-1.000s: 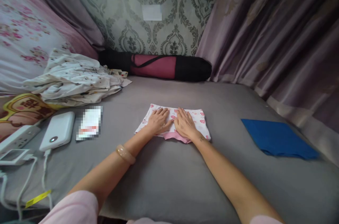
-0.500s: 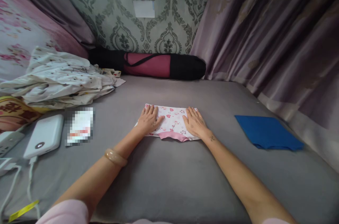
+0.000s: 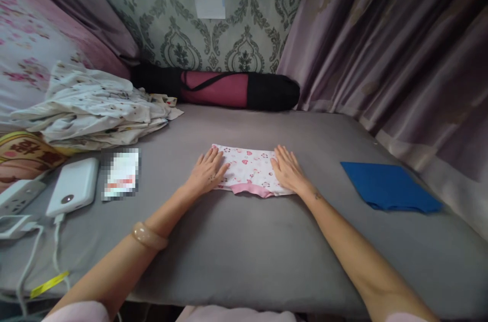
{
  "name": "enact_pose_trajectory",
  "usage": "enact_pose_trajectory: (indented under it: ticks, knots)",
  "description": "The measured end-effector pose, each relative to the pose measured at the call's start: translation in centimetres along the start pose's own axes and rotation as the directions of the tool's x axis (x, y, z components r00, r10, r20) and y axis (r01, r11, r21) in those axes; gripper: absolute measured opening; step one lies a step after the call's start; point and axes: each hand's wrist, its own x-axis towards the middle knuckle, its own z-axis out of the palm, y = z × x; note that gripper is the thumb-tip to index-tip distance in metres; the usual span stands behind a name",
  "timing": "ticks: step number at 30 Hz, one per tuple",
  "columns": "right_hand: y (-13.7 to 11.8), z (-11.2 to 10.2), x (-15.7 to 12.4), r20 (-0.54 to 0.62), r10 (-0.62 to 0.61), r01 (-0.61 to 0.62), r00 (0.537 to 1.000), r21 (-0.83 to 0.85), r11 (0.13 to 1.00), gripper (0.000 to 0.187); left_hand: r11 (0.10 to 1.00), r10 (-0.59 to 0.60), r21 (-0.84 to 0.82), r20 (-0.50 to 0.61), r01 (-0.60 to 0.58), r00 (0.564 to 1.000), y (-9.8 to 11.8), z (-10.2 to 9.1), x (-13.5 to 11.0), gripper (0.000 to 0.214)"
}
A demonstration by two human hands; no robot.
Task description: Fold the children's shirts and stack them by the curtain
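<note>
A small folded garment [image 3: 249,167], white with a pink and red print and a pink curved trim along its near edge, lies flat on the grey bed sheet. My left hand [image 3: 208,172] rests palm down on its left edge, fingers stretched out. On the opposite edge lies my right hand [image 3: 288,169], also flat with the fingers extended. Neither hand grips the cloth. To the right, apart from my right hand, is a folded blue cloth [image 3: 392,187].
A white power bank [image 3: 74,185] with a cable, a power strip [image 3: 21,197] and a blurred-out packet [image 3: 121,174] lie on the left. Behind them is a crumpled white cloth [image 3: 99,108]. A black and maroon long bag [image 3: 213,89] lies along the wall; curtains [image 3: 381,47] hang at right.
My hands have slid slightly apart, outward over the garment's sides, showing more of its print. The view has shifted a little. The garment still lies flat.
</note>
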Motion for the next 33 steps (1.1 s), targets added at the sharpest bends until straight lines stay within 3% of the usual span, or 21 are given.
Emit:
enact_pose_trajectory:
  ticks: [6,11,14,17,21,27,30,33]
  knots:
    - [0.5,1.7,-0.3,0.003,-0.001,0.001,1.000,-0.046,0.999,0.060,0.998,-0.048,-0.035,0.039,0.049,0.998,-0.7,0.2,-1.2,0.062]
    - [0.1,0.4,-0.2,0.086,0.020,-0.013,0.996,-0.076,0.997,0.061,0.995,-0.061,-0.075,-0.001,0.061,0.998,-0.4,-0.1,-1.3,0.060]
    - [-1.6,-0.7,0.0,0.122,0.034,-0.020,0.992,-0.120,0.993,0.061,0.996,-0.066,-0.071,-0.098,0.060,0.993,-0.2,-0.2,-1.7,0.055]
    - [-4.0,-0.8,0.2,0.081,-0.037,0.046,0.996,-0.105,0.993,0.061,1.000,-0.003,-0.002,-0.179,0.003,0.984,0.0,-0.2,-2.0,0.052]
    - [-5.9,0.6,0.3,0.122,-0.069,0.076,0.990,-0.057,0.995,0.060,1.000,0.011,0.022,-0.099,-0.008,0.995,0.1,-0.1,-2.1,0.052]
    - [-5.9,0.4,0.6,0.188,-0.053,0.065,0.981,-0.058,0.996,0.059,0.998,-0.024,-0.060,-0.108,0.018,0.994,0.1,-0.3,-1.9,0.047]
    - [-7.7,-0.3,1.4,0.178,-0.071,0.078,0.981,-0.031,0.996,0.059,0.989,-0.075,-0.137,-0.174,0.051,0.982,0.0,-0.2,-1.8,0.044]
    - [-10.3,0.3,2.3,0.112,-0.139,0.138,0.984,0.015,0.990,0.060,0.968,-0.144,-0.237,-0.280,0.077,0.949,-0.4,0.0,-1.8,0.042]
